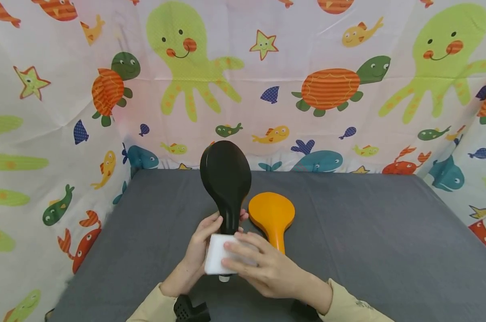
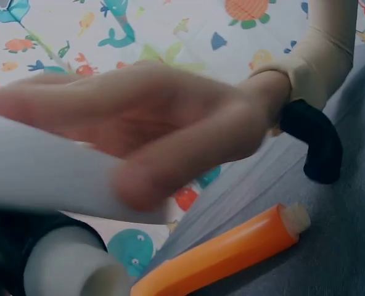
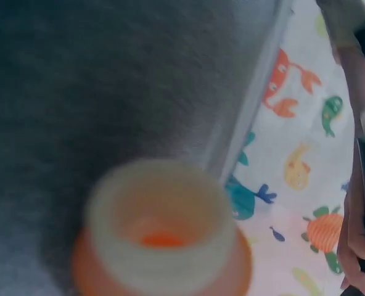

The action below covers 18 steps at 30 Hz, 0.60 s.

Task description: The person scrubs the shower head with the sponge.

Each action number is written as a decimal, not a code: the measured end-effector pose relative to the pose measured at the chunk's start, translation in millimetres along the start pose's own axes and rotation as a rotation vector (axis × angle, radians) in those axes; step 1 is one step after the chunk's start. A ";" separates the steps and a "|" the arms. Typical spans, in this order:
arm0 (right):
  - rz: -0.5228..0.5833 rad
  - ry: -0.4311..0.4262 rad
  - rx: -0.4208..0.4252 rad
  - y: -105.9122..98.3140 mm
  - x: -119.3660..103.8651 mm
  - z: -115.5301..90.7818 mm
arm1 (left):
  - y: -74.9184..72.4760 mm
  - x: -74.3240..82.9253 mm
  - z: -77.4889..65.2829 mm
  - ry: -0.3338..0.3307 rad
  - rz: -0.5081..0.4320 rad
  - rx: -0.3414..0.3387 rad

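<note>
My left hand (image 1: 196,248) grips the handle of a black handheld shower head (image 1: 227,174), which stands upright with its broad head at the top. A white sponge block (image 1: 218,256) lies across the lower handle, pinched between the thumb and fingers of my right hand (image 1: 273,270). The right thumb shows against the sponge in the left wrist view. Below it there, the black handle ends in a pale hollow fitting (image 2: 65,265), partly cut off. An orange handheld shower head (image 1: 272,211) lies on the table, its lower handle hidden behind my right hand.
A grey cloth (image 1: 372,232) covers the table. Behind and at both sides hangs a white curtain (image 1: 243,58) printed with sea animals. Large in the right wrist view is the orange shower head's pale, open end (image 3: 161,271). Black straps sit near both wrists.
</note>
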State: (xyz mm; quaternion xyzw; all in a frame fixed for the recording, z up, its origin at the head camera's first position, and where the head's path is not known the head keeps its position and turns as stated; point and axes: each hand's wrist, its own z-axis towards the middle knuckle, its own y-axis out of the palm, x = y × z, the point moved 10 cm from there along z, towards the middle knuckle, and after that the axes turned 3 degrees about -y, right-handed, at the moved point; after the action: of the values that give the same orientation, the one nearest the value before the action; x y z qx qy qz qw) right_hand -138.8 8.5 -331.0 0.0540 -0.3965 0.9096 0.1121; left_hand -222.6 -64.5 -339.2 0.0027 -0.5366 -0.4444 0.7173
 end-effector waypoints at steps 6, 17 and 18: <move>-0.043 -0.059 0.021 -4.2 0.4 -0.1 | 1.1 -3.0 1.1 -0.026 0.022 0.008; 0.035 0.138 0.147 -18.3 26.0 0.6 | -8.8 -9.5 -2.5 -0.084 0.087 0.125; 0.032 0.088 0.114 -15.6 18.2 -0.5 | -8.7 -8.4 -2.5 -0.073 0.082 0.119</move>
State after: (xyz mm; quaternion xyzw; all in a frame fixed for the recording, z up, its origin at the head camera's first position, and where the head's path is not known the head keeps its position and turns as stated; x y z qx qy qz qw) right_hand -152.6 22.0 -316.9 0.0141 -0.3397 0.9337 0.1118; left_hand -226.4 -65.5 -350.8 0.0074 -0.5876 -0.3817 0.7134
